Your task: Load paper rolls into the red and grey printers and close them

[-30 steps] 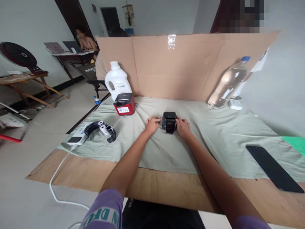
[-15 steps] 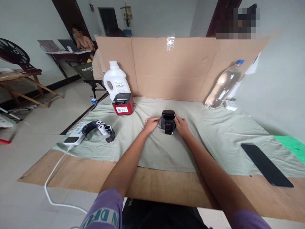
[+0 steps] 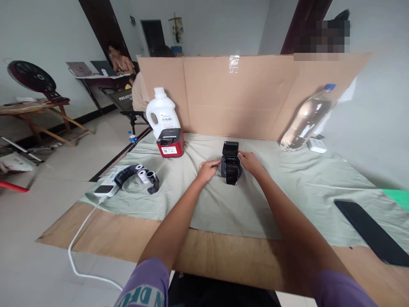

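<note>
On green cloth, left hand, right hand, touching black printer, lid raised

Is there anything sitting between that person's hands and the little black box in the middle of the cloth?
Nothing visible does. The left hand rests against the left side of the small black printer, and the right hand touches its right side near the raised lid. Only the green cloth lies around it.

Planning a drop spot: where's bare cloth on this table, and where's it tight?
Free: cloth between the black printer and the water bottle; the near strip between the paper rolls and the phone. Crowded: the middle, where left hand and right hand flank the printer, and the left edge by the red printer.
</note>
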{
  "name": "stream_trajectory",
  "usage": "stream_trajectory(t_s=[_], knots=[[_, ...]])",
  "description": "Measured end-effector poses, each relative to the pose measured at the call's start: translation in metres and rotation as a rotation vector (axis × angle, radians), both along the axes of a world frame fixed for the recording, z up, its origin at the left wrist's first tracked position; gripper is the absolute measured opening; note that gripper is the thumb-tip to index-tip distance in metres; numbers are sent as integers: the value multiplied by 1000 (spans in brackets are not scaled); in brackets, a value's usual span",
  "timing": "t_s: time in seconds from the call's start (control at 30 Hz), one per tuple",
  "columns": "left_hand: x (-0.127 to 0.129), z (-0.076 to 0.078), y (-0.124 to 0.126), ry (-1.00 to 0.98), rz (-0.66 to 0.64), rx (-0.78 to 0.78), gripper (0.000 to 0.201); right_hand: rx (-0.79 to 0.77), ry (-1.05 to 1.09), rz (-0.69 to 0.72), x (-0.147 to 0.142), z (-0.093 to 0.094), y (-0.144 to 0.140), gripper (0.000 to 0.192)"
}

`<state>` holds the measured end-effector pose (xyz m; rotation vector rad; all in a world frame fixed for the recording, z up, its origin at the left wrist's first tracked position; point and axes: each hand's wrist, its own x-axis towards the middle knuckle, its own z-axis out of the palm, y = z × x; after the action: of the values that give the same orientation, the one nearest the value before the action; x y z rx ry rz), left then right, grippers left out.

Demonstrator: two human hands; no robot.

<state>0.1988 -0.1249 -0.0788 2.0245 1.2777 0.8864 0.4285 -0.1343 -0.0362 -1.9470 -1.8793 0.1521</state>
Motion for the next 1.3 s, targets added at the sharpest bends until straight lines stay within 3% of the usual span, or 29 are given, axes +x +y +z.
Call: stream_trajectory(t_s=[0.1, 0.33, 0.47, 0.63, 0.77, 0.93, 1.03, 1.13, 1.2, 1.3], knots=[[0, 1, -1, 9, 5, 7, 49, -1, -59, 22, -5, 5, 6, 39], [0, 2, -1, 42, 19, 8, 48, -285, -166, 50, -22, 26, 29, 20], [0, 1, -1, 32, 10, 15, 49, -344, -162, -6, -30, 34, 32, 26], [0, 0, -1, 28, 14, 16, 50, -277, -139, -40, -30, 48, 23, 35], [2, 0, -1, -33, 12, 21, 49, -206, -81, 28, -28, 70, 12, 32], [-2, 5, 0, -148, 33, 47, 44, -34, 210, 89, -51, 88, -7, 31], [-15, 20, 1, -256, 165, 116, 51, 46, 319, 113, -68, 89, -19, 29], [-34, 52, -1, -337, 228, 375, 39, 92, 338, 148, -81, 87, -27, 24], [-48, 79, -5, -243, 93, 544, 34, 84, 347, 180, -88, 88, -31, 22], [-61, 114, -12, 24, -147, 626, 34, 81, 327, 257, -97, 93, -37, 24]])
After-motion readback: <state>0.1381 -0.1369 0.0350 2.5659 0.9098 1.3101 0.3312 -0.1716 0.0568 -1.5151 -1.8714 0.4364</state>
